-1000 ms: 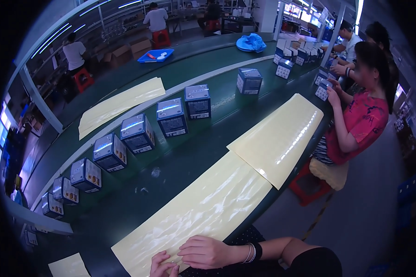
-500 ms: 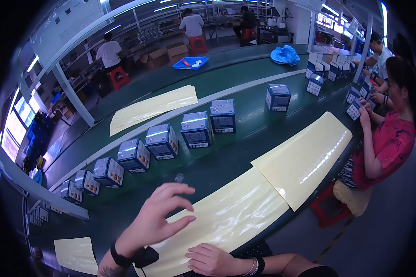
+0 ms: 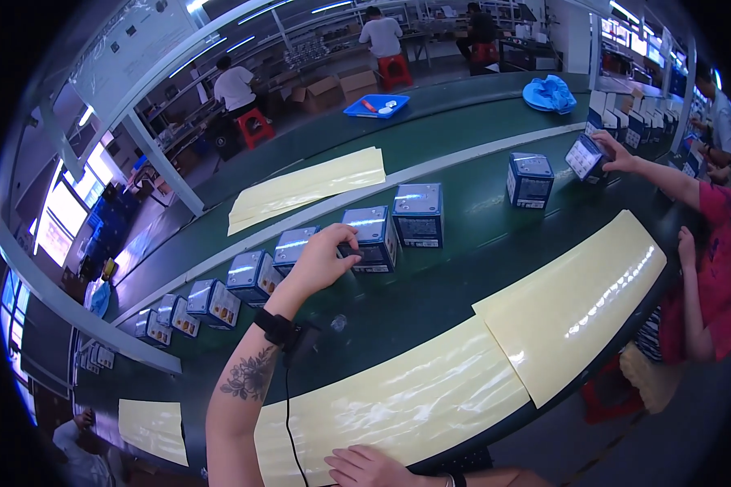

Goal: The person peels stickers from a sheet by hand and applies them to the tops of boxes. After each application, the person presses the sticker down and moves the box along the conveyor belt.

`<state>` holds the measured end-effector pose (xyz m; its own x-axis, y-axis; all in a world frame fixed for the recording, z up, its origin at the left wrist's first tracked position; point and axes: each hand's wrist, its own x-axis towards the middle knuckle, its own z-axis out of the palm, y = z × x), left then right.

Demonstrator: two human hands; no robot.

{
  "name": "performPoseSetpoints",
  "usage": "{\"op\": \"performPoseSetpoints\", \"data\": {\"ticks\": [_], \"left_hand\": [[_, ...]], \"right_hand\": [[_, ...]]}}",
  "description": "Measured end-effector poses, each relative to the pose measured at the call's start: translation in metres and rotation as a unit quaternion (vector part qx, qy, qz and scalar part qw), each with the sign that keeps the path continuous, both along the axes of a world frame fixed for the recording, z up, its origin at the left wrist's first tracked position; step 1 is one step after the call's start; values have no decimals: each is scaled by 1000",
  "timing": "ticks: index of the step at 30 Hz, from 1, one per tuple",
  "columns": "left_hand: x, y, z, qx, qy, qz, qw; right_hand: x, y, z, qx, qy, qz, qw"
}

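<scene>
My left hand reaches over the row of boxes, with thumb and index finger bent and a small gap between their tips. It overlaps the left side of a blue carton; whether the fingers touch it I cannot tell. Another blue carton is partly hidden behind the hand. My right hand lies flat, fingers stretched, on a glossy yellow sheet along the near edge of the green belt. A black band with a dark module and cable sits on my left wrist.
More blue cartons stand along the green belt. To the right, a person's hand holds a tilted carton. Yellow sheets, a blue tray and a blue plastic bundle lie farther back. A metal post rises at left.
My left hand has moved forward from above the yellow sheet to the carton row. The right hand stays on the sheet. The neighbouring person's arm has stretched out with a carton.
</scene>
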<state>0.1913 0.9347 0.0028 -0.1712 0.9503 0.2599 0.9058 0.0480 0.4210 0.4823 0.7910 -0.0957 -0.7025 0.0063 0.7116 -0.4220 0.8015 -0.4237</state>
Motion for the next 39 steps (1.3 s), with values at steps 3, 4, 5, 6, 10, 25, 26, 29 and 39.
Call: {"op": "performPoseSetpoints", "data": {"ticks": [3, 4, 5, 6, 10, 25, 26, 29, 39], "left_hand": [[0, 7, -5, 42, 0, -3, 999], [-4, 9, -9, 57, 15, 3, 998], [-7, 11, -13, 73, 30, 9, 997], [-7, 13, -15, 88, 45, 12, 995], [-3, 14, -20, 120, 129, 30, 984], [20, -5, -31, 136, 224, 52, 964], [30, -15, -22, 137, 212, 36, 967], [64, -66, 11, 156, 233, 42, 959], [143, -318, -33, -28, 41, 236, 970]], "right_hand": [[4, 5, 0, 4, 0, 7, 1000], [5, 6, 0, 8, 0, 8, 1000], [5, 8, 0, 7, -1, 10, 1000], [6, 9, -1, 7, -4, 9, 1000], [8, 13, -3, 9, -13, 2, 1000], [22, 25, 6, 30, -132, -12, 991], [24, 26, 9, 31, -148, -21, 988], [24, 42, 16, 1, -156, -53, 986], [16, 37, 31, -21, -229, -64, 971]]}}
